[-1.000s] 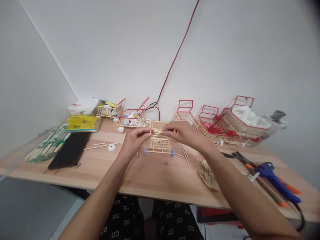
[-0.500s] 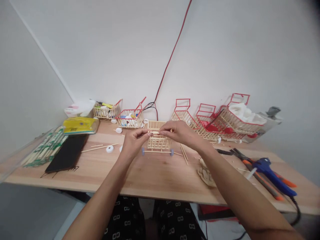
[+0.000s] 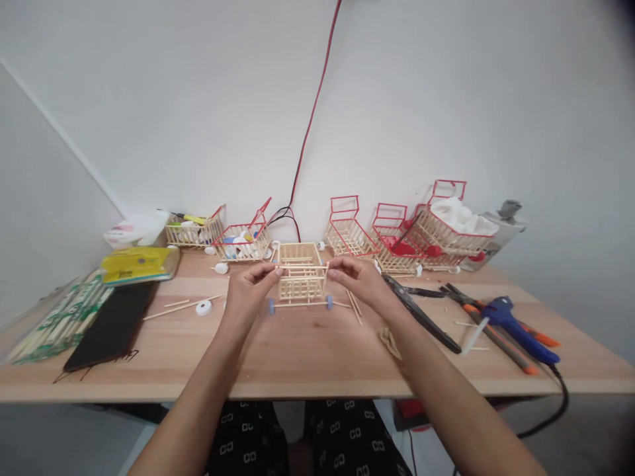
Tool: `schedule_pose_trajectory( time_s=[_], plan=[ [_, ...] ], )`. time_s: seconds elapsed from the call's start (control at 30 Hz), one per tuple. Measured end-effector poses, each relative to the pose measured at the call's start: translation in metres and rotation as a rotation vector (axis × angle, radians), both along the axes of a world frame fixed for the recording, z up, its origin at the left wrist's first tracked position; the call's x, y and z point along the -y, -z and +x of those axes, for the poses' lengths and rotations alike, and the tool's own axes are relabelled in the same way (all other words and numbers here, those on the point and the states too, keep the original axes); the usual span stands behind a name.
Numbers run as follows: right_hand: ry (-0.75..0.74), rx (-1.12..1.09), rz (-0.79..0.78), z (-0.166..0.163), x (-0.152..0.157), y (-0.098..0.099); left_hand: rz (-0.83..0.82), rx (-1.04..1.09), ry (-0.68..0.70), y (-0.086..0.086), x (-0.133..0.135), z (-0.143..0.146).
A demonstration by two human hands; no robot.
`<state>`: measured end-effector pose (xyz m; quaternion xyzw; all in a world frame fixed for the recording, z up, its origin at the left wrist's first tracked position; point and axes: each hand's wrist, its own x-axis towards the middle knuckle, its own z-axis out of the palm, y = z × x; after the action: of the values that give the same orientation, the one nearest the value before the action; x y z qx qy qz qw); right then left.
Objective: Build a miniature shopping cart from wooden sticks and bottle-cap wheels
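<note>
A small unpainted cart built of thin wooden sticks (image 3: 302,288) stands in front of me on blue-grey wheels. Across its near upper side runs a thin wooden stick (image 3: 303,267). The thumb and fingers of my left hand (image 3: 251,284) pinch the stick's left end, and those of my right hand (image 3: 358,277) close round its right end. Whether the stick is fixed to the cart, I cannot tell. To the right of the cart lie loose sticks (image 3: 354,307) on the table. A white round wheel (image 3: 203,307) lies to the left.
Red-trimmed stick carts (image 3: 243,242) line the wall, several at right. On the right lie a blue glue gun (image 3: 516,330), pliers (image 3: 491,330) and a black-handled tool (image 3: 421,314). A black slab (image 3: 112,327), bundled sticks (image 3: 64,317) and a yellow packet (image 3: 139,264) are left.
My hands have moved apart, from close together above the cart to the two ends of the crosswise stick. The view has swung a little to the right.
</note>
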<state>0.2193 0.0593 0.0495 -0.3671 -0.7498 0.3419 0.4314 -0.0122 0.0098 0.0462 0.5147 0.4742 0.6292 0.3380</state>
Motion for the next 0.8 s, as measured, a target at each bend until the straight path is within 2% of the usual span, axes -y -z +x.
schedule_pose_trajectory(
  time_s=[0.3,0.8],
  plan=[
    [-0.017,-0.200,-0.003,-0.007,0.002,0.005,-0.014,-0.019,-0.068,-0.002,0.004,0.004],
    [0.090,-0.071,0.155,-0.010,0.011,-0.001,-0.006,-0.007,-0.095,0.003,0.002,0.007]
  ],
)
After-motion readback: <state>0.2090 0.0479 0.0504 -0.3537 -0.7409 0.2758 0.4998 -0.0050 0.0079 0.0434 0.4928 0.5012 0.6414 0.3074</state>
